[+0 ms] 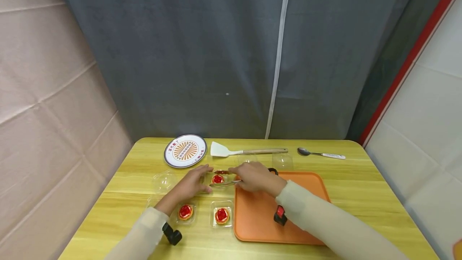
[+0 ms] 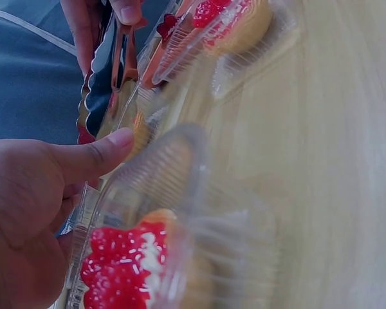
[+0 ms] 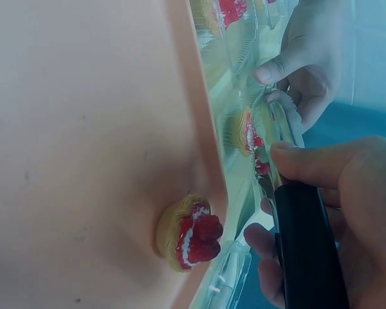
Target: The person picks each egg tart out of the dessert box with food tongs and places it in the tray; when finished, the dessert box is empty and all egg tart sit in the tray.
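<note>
My right hand (image 1: 254,176) grips metal tongs (image 3: 280,129) with a black handle (image 3: 312,251) and scalloped ends. The tong arms stand apart on either side of a small red-topped tart (image 1: 218,179) in a clear plastic box. Beside that box is my left hand (image 1: 191,184), its thumb held apart from the fingers and close to the tong ends. Two more tarts sit in clear boxes nearer the front, the left tart (image 1: 185,212) and the right tart (image 1: 221,216). Another tart (image 3: 190,232) lies on the orange tray (image 1: 260,224), hidden under my right hand in the head view.
A patterned white plate (image 1: 185,151) lies at the back left. A white spatula (image 1: 221,150) with a wooden handle and a spoon (image 1: 304,152) lie along the back. Clear lids (image 1: 164,180) rest on the left, and more clear plastic (image 1: 282,161) sits behind the tray.
</note>
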The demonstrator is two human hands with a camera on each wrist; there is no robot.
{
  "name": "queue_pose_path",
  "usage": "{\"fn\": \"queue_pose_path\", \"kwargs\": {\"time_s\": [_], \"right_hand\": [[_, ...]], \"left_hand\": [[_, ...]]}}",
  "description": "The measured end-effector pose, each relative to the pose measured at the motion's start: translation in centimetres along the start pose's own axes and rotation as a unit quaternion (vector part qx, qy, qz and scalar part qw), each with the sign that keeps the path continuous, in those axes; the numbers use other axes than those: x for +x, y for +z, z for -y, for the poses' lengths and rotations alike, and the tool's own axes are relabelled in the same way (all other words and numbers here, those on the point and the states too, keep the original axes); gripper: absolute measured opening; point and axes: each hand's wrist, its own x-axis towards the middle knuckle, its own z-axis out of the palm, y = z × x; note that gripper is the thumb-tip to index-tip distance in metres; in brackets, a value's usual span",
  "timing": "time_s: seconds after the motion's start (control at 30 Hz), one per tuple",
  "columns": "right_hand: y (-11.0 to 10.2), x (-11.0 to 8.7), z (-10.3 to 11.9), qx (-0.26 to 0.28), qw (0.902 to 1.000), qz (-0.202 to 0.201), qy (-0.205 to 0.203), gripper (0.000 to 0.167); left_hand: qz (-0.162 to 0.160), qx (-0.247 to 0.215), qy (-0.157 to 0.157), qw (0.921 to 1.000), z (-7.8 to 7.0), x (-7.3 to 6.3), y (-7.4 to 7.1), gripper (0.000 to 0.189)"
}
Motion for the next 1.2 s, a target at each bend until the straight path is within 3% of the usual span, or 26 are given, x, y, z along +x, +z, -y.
{"fn": "queue_pose_path", "kwargs": {"time_s": [0.17, 0.57, 1.2], "right_hand": [[0.1, 0.6, 0.2, -0.011, 0.9999, 0.013, 0.003, 0.052], [0.0, 1.0, 0.5, -0.015, 0.9994, 0.026, 0.015, 0.054], [0.3, 1.3, 0.7, -0.025, 0.9996, 0.008, 0.006, 0.046]], "left_hand": [[-0.004, -0.007, -0.006, 0.9999, 0.1, 0.0, 0.2, 0.071], [-0.008, -0.01, 0.016, 0.9998, 0.5, 0.2, 0.3, 0.072], [-0.016, 0.008, 0.025, 0.9995, 0.4, 0.1, 0.3, 0.071]]}}
